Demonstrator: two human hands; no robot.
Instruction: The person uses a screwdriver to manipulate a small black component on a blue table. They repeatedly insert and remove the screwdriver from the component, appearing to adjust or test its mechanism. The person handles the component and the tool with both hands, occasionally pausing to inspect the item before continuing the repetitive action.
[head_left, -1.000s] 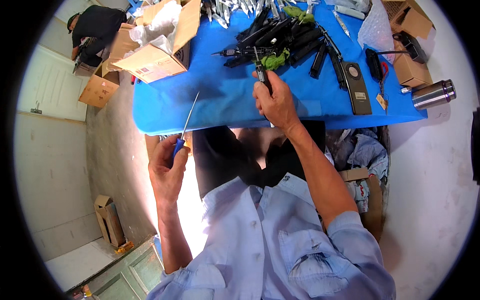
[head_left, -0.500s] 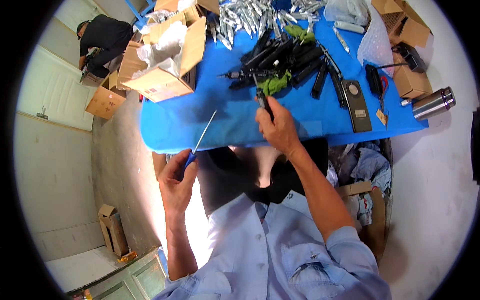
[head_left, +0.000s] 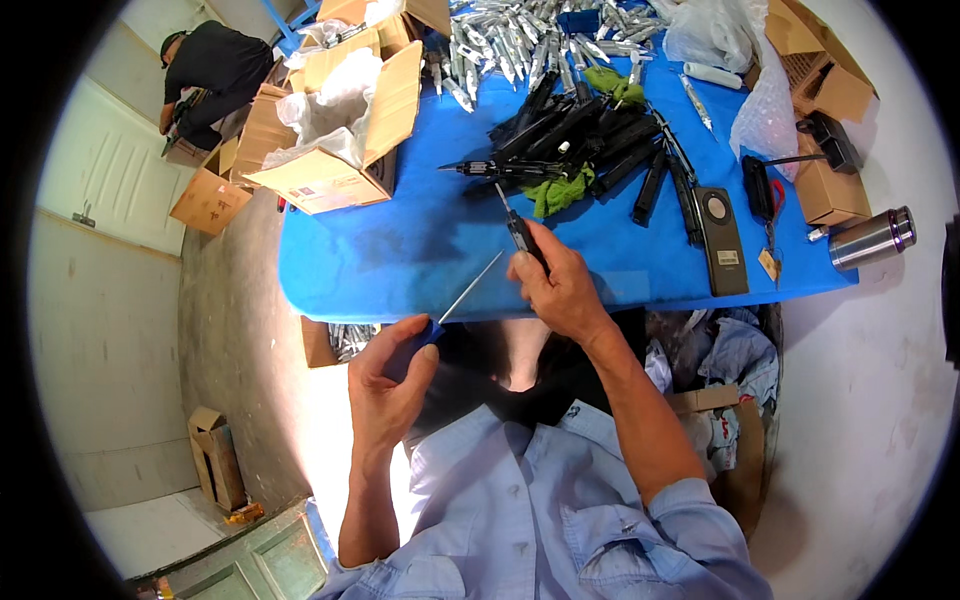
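Note:
My left hand is closed around the blue handle of a screwdriver, just off the table's near edge; its thin metal shaft slants up to the right. Above that edge, my right hand grips a slim black tool with a thin metal tip, pointing away and to the left. The screwdriver's tip is close to the right hand, apparently not touching the black tool. Beyond it lies a heap of slim black tools with a green cloth at its near side.
On the blue-covered table are many silver pieces and an open cardboard box. To the right sit a dark flat device, red-handled pliers and a steel flask. A person bends over at the far left.
My left hand has moved right and slightly nearer, bringing the screwdriver closer to the right hand. The right hand has shifted slightly nearer, still holding the black tool.

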